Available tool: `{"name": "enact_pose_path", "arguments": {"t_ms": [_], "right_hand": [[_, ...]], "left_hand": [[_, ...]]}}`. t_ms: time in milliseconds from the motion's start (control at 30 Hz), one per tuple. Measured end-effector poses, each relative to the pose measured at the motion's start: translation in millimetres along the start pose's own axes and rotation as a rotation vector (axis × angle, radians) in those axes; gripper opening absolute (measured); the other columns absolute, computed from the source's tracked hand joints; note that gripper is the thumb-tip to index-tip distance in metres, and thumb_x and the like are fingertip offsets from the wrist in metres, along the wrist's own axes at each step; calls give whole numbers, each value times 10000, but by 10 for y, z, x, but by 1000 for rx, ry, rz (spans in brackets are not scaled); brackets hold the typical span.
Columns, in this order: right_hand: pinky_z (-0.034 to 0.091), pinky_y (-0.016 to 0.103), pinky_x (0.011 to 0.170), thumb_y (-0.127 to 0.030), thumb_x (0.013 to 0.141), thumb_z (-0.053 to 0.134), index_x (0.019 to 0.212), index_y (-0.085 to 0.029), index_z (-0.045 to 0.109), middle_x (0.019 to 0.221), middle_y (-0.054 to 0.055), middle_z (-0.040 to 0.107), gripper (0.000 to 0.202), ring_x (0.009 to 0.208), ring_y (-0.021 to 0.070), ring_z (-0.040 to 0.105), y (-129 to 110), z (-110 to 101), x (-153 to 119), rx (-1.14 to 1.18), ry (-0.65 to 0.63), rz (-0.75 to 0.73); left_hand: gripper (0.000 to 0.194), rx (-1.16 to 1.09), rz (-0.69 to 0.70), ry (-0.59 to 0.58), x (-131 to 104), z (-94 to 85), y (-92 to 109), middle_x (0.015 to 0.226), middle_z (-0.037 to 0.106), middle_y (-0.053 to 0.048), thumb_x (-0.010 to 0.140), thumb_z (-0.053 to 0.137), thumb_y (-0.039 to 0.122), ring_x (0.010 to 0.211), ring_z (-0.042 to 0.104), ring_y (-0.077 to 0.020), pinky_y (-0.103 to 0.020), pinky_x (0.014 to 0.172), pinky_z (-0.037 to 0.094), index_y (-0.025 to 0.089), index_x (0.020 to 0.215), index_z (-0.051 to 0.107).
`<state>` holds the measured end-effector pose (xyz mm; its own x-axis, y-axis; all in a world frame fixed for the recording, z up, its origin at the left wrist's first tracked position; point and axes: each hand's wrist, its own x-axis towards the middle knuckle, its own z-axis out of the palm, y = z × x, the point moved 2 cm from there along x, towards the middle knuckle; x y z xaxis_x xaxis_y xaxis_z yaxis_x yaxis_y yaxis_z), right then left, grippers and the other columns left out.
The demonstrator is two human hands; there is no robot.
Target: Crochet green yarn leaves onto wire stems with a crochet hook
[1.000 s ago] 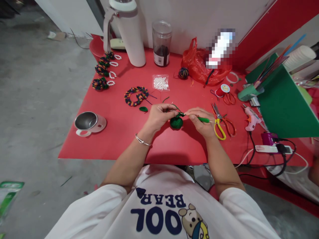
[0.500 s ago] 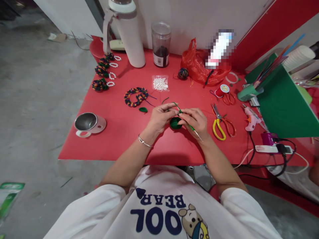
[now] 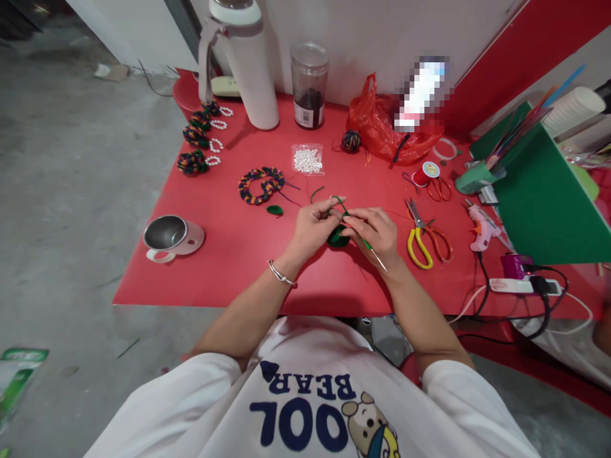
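Observation:
My right hand is closed on a crochet hook with a green grip; its metal end sticks out toward my wrist, and the working tip is hidden by my fingers. Dark green yarn runs over the raised index finger of my left hand, whose other fingers pinch the small green work at the hook. Just beneath both hands sits a ball of green yarn, partly covered. A small green crocheted leaf lies left of my left hand. Beyond it is a multicoloured crocheted ring.
Left stand a metal cup and crocheted pieces with bead loops. A bead packet, tumbler and red bag are at the back. Scissors, thread and a pink glue gun lie right.
My left hand has shifted slightly right and rolled over, covering more of the yarn ball. The yarn at its index finger now forms a higher loop. My right hand stays nearly in place.

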<state>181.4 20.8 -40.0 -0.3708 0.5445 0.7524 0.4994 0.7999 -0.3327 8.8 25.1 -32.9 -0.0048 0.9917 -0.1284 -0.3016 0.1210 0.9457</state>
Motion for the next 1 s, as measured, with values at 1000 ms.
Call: {"name": "enact_pose_path", "arguments": {"t_ms": [1000], "right_hand": [[621,411,855,-334,914,789,1275,-415,732,1173,40,811,374,1020,223,763,0,-82,57,205,-14,-61]], "left_hand": [[483,-206,-362,-259,12,-145,180,529,589,42,586,845,149,380,304,-28,-227,411,162,126,1065,790]]}}
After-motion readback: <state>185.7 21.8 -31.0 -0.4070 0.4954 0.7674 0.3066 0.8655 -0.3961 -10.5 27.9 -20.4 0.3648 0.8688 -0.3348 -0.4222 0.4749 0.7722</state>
